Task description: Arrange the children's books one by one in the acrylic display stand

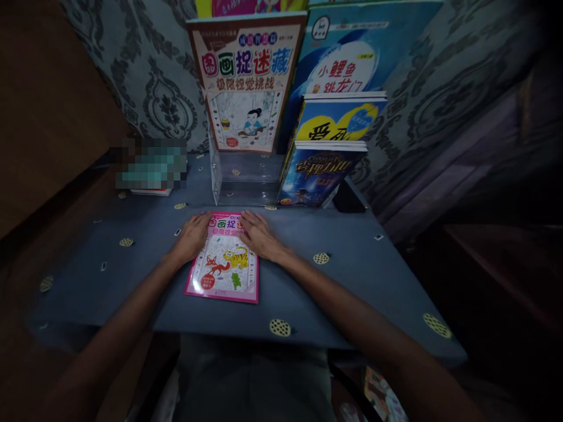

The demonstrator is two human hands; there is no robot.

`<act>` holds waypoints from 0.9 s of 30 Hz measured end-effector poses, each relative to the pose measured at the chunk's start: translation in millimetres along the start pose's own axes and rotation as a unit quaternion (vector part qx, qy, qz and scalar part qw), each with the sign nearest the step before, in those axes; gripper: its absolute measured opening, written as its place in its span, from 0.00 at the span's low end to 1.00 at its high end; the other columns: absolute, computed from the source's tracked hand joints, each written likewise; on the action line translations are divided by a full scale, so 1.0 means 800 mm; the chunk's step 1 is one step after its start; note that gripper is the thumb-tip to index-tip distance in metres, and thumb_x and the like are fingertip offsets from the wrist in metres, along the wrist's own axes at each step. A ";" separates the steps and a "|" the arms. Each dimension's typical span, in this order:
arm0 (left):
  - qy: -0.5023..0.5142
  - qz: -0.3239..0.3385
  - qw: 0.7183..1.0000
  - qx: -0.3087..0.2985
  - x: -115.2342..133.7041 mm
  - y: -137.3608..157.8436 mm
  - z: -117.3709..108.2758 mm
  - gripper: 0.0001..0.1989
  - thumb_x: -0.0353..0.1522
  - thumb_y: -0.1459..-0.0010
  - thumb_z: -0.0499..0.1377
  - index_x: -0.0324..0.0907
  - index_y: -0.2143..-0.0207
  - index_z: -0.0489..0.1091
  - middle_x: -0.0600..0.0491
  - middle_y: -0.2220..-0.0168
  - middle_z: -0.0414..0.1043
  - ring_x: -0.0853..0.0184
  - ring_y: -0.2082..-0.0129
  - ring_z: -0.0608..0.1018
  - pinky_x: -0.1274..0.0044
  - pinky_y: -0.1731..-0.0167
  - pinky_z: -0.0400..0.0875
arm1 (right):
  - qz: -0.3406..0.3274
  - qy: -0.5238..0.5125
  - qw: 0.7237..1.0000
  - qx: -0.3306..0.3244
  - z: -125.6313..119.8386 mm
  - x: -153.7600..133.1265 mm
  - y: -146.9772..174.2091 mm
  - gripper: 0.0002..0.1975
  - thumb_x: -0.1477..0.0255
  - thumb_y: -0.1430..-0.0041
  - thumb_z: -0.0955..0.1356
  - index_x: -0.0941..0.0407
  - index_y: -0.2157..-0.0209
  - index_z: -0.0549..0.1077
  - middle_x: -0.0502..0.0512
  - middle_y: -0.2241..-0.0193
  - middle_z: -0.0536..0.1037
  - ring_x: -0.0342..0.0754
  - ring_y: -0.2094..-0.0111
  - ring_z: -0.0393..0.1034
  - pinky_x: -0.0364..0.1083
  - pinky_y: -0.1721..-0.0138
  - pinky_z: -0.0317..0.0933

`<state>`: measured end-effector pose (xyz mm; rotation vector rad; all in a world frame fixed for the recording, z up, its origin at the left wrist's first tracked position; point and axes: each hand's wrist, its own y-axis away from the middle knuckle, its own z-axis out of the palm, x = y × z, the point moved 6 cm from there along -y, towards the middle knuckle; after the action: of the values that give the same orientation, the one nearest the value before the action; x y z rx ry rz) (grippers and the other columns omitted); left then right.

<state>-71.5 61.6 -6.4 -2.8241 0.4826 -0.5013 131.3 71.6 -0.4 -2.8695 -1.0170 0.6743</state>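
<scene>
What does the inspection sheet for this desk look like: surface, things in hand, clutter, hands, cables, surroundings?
Surface: table under a blue cloth with small yellow dotted patches, dimly lit.
Things in hand: pink puzzle book lies flat near the front edge, cover up.
Clutter: clear stand holding an upright book; three blue books stacked leaning beside it; a blurred-out item at the back left.
Hands: left hand rests on the book's upper left corner, right hand on its upper right; both flat, palms down.
Cables: nothing seen.
Surroundings: patterned grey wallpaper behind; dark wood at left; right side too dark to tell.
</scene>
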 end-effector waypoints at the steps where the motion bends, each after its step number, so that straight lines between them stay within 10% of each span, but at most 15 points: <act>1: 0.004 -0.002 1.000 0.000 0.000 0.000 -0.001 0.23 0.28 0.33 0.47 0.38 0.38 0.65 0.40 0.40 0.72 0.54 0.39 0.70 0.58 0.38 0.65 | 0.005 -0.006 1.000 0.004 -0.002 0.005 0.004 0.25 0.67 0.29 0.62 0.64 0.35 0.66 0.70 0.32 0.63 0.56 0.29 0.53 0.59 0.28 0.45; 17: -0.024 -0.007 0.997 -0.070 0.002 -0.019 -0.011 0.27 0.26 0.34 0.45 0.39 0.33 0.58 0.40 0.34 0.65 0.54 0.31 0.62 0.56 0.36 0.59 | 0.014 -0.058 0.993 0.105 -0.025 0.016 0.020 0.16 0.74 0.33 0.62 0.59 0.49 0.78 0.62 0.54 0.81 0.56 0.53 0.73 0.55 0.46 0.63; 27: -0.066 0.009 0.994 -0.088 0.014 -0.034 -0.025 0.33 0.20 0.42 0.49 0.40 0.34 0.60 0.41 0.43 0.73 0.52 0.43 0.72 0.59 0.44 0.66 | -0.030 -0.099 0.988 0.116 -0.021 -0.017 0.047 0.15 0.72 0.30 0.62 0.59 0.51 0.78 0.60 0.60 0.82 0.53 0.60 0.73 0.54 0.48 0.63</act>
<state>-61.6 78.8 22.9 -2.9922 0.5507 -0.2794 151.0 35.9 13.8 -2.6021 -0.9681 1.0152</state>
